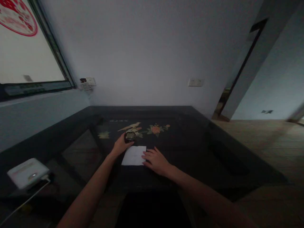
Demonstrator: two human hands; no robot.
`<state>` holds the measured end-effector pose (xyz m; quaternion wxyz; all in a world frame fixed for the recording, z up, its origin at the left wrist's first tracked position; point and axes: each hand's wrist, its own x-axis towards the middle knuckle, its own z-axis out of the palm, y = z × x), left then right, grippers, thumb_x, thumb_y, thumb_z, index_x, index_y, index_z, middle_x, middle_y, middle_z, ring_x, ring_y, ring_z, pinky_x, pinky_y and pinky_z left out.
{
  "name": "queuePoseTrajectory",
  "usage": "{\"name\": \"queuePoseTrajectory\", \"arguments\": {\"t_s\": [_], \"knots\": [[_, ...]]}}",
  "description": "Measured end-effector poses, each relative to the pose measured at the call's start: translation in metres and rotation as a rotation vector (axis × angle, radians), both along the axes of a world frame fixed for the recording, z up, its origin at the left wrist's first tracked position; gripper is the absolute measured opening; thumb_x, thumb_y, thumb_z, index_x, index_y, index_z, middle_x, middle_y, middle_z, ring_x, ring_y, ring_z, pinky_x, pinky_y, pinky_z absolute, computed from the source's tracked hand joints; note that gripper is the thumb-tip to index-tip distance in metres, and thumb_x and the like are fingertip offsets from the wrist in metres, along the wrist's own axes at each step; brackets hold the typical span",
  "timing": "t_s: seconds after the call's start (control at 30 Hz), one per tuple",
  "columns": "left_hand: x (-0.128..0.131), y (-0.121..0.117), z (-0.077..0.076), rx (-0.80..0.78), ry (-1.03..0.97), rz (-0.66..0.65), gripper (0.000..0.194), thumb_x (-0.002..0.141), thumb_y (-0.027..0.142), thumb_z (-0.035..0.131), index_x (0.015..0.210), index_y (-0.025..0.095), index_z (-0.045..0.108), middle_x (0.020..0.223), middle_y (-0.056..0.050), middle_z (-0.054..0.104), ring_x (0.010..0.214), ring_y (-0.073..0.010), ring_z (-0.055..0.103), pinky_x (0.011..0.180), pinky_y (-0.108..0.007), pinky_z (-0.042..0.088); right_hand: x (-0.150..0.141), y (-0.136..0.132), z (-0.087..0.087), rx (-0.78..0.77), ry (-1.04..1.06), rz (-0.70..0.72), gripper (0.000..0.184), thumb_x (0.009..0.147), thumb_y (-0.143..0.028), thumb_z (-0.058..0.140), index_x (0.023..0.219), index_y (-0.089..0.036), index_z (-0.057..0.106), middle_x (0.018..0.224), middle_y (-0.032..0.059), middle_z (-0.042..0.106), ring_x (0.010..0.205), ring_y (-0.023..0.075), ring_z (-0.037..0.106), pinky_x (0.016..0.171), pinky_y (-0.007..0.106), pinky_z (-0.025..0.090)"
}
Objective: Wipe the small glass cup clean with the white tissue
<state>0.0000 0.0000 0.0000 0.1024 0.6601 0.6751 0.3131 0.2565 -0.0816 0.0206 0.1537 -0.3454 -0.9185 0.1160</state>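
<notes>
just above the top edge of a white sheet (134, 156), a dark round object (130, 136) sits in the left hand (120, 145), whose thumb and fingers are wrapped around its side; whether it rests on the wood or is slightly raised, i cannot tell. the right hand (157, 162) grips nothing, its fingers spread loosely with the tips on the sheet's right edge. judging by how things lie, the handling is under way rather than finished: the sheet is laid out flat, the round object is off it, and both hands are engaged; how much is left cannot be read from this view. beneath them is a dark, glossy table (185, 152) decorated with a pale bird (131, 127) and a pink flower (155, 129). over at its left side stands a white box (29, 172) with a cord (26, 201). further out, a plain wall (142, 57) carries sockets (196, 82), a window frame (53, 47) slants at left, and wooden floor (256, 136) shows at right, all in dim light.
</notes>
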Motion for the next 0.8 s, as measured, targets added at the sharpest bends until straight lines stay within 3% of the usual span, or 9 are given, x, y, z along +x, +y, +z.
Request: {"name": "queuePoseTrajectory", "arguments": {"t_s": [0.27, 0.43, 0.53, 0.63, 0.8], "knots": [[0.001, 0.001, 0.003, -0.048, 0.117, 0.090, 0.072, 0.071, 0.052, 0.066, 0.128, 0.015, 0.044, 0.125, -0.016, 0.058, 0.116, -0.0337, 0.054, 0.094, -0.043, 0.042, 0.074, 0.007, -0.003, -0.069, 0.109, -0.122, 0.029, 0.093, -0.039, 0.046, 0.108, -0.027, 0.067, 0.125, 0.0054, 0.062, 0.121, 0.0241, 0.051, 0.107, 0.057, 0.024], [0.006, -0.005, 0.008, -0.081, 0.126, 0.106, 0.073, 0.069, 0.054, 0.067, 0.127, 0.015, 0.045, 0.121, -0.017, 0.061, 0.114, -0.0348, 0.056, 0.091, -0.043, 0.043, 0.109, 0.014, -0.007, -0.052, 0.181, -0.239, 0.029, 0.093, -0.039, 0.046, 0.099, -0.021, 0.068, 0.116, 0.0076, 0.067, 0.115, 0.0234, 0.056, 0.107, 0.051, 0.028], [0.013, -0.009, 0.010, -0.070, 0.131, 0.055, 0.073, 0.069, 0.055, 0.067, 0.126, 0.016, 0.045, 0.120, -0.015, 0.062, 0.113, -0.0337, 0.057, 0.090, -0.042, 0.043, 0.114, 0.016, -0.008, -0.054, 0.234, -0.306, 0.031, 0.092, -0.040, 0.045, 0.092, -0.019, 0.068, 0.117, 0.0105, 0.066, 0.114, 0.0232, 0.057, 0.104, 0.046, 0.034], [0.023, -0.012, 0.010, -0.060, 0.135, 0.007, 0.072, 0.068, 0.053, 0.069, 0.125, 0.016, 0.046, 0.122, -0.015, 0.060, 0.115, -0.0327, 0.055, 0.092, -0.041, 0.042, 0.106, 0.015, -0.007, -0.036, 0.247, -0.318, 0.032, 0.091, -0.041, 0.048, 0.104, -0.018, 0.065, 0.128, 0.0134, 0.057, 0.119, 0.0230, 0.053, 0.102, 0.042, 0.039], [0.043, -0.023, 0.011, -0.064, 0.127, -0.095, 0.074, 0.066, 0.051, 0.071, 0.125, 0.015, 0.046, 0.121, -0.015, 0.060, 0.115, -0.0322, 0.055, 0.095, -0.043, 0.040, 0.092, 0.016, -0.010, -0.027, 0.093, -0.263, 0.045, 0.087, -0.045, 0.052, 0.127, -0.023, 0.055, 0.141, 0.0126, 0.046, 0.132, 0.0266, 0.040, 0.110, 0.053, 0.024]]}}
